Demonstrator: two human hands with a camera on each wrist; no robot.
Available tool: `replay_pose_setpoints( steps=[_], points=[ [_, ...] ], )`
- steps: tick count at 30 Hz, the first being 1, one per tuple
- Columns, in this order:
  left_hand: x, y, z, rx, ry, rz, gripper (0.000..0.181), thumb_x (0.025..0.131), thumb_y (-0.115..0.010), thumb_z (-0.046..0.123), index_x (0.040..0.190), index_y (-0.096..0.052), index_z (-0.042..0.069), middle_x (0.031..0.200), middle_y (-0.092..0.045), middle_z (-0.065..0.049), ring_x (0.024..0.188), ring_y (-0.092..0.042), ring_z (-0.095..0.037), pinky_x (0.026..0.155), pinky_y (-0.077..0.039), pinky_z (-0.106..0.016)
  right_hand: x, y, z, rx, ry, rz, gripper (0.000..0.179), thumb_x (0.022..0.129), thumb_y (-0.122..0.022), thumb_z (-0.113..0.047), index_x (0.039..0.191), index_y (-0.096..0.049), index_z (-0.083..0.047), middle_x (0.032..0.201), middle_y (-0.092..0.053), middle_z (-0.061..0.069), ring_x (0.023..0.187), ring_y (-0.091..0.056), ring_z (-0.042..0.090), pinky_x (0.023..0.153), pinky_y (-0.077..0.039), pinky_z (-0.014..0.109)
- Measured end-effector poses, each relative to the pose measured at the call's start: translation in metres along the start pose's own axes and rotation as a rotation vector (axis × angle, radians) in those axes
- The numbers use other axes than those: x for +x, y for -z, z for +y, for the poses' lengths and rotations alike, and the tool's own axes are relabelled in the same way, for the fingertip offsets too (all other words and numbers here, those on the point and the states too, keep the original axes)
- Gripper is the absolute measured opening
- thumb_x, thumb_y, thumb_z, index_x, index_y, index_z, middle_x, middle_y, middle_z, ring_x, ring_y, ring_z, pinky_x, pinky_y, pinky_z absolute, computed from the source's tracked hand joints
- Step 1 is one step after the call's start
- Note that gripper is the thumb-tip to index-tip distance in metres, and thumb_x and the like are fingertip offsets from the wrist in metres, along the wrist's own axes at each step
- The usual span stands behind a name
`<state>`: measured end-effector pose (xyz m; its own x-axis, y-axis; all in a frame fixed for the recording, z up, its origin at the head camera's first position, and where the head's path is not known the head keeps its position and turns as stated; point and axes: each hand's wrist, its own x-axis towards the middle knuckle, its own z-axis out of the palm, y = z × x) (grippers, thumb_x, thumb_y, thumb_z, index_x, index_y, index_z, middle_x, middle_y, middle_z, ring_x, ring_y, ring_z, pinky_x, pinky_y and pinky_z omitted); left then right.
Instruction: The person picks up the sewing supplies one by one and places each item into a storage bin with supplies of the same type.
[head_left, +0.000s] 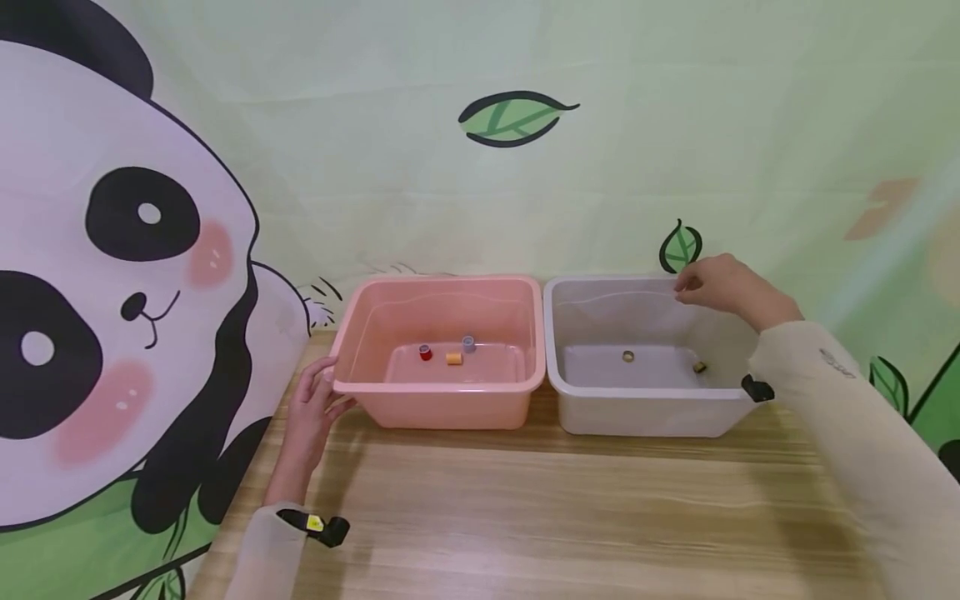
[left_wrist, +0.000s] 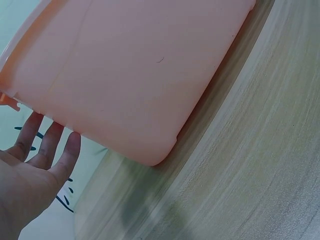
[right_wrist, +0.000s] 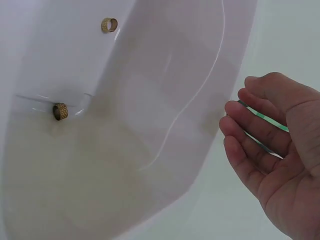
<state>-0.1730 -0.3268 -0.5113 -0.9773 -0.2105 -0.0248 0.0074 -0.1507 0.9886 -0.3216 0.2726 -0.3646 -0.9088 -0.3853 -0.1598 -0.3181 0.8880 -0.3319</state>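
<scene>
My left hand (head_left: 309, 410) is at the left side of a pink plastic basin (head_left: 442, 388). In the left wrist view, its spread fingers (left_wrist: 66, 155) meet the basin's wall below the rim. Inside lie a small red cylinder (head_left: 425, 352), an orange one (head_left: 453, 359) and a pale grey one (head_left: 468, 343). Over the back right rim of a light grey basin (head_left: 645, 414) hovers my right hand (head_left: 731, 287), fingers loosely bent, nothing visible between them. Two gold dimpled rings (right_wrist: 109, 25) lie apart on that basin's floor, one of them (right_wrist: 60, 111) near a corner.
Both basins stand side by side on a wood-grain table (head_left: 570, 508), rims nearly meeting. Behind them hangs a pale green backdrop (head_left: 360, 150) with a large panda and leaves. A black wrist camera (head_left: 330, 530) is strapped over the left sleeve.
</scene>
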Motion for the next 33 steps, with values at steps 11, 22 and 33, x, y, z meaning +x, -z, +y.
replay_pose_setpoints(
  steps=[11,22,33],
  points=[
    [0.0,0.0,-0.001,-0.001,-0.014,-0.012,0.043,0.105,-0.055,0.037,0.142,-0.049,0.017,0.139,-0.052,-0.008,0.112,-0.067,-0.019,0.091,-0.058,-0.034,-0.009,-0.004,-0.021,-0.055,0.112,0.042,0.022,0.096,-0.066,-0.011,0.114,-0.071,0.002,0.1,-0.071,0.012,0.091,-0.065,0.028,0.078,-0.057,0.047],
    [0.001,0.0,0.0,0.015,-0.006,-0.019,0.043,0.105,-0.054,0.037,0.143,-0.048,0.017,0.143,-0.049,-0.012,0.109,-0.067,-0.014,0.09,-0.058,-0.033,-0.028,-0.005,-0.033,-0.108,0.141,0.117,0.032,0.098,-0.066,-0.019,0.121,-0.067,0.003,0.11,-0.07,0.019,0.104,-0.065,0.038,0.089,-0.053,0.055],
    [0.0,0.0,0.001,0.023,-0.01,-0.027,0.046,0.106,-0.053,0.037,0.146,-0.045,0.015,0.139,-0.049,-0.007,0.104,-0.066,-0.009,0.089,-0.058,-0.033,-0.065,-0.019,-0.045,-0.057,0.215,0.247,0.029,0.102,-0.062,-0.02,0.122,-0.067,0.0,0.119,-0.068,0.019,0.11,-0.062,0.037,0.093,-0.05,0.056]
  ],
)
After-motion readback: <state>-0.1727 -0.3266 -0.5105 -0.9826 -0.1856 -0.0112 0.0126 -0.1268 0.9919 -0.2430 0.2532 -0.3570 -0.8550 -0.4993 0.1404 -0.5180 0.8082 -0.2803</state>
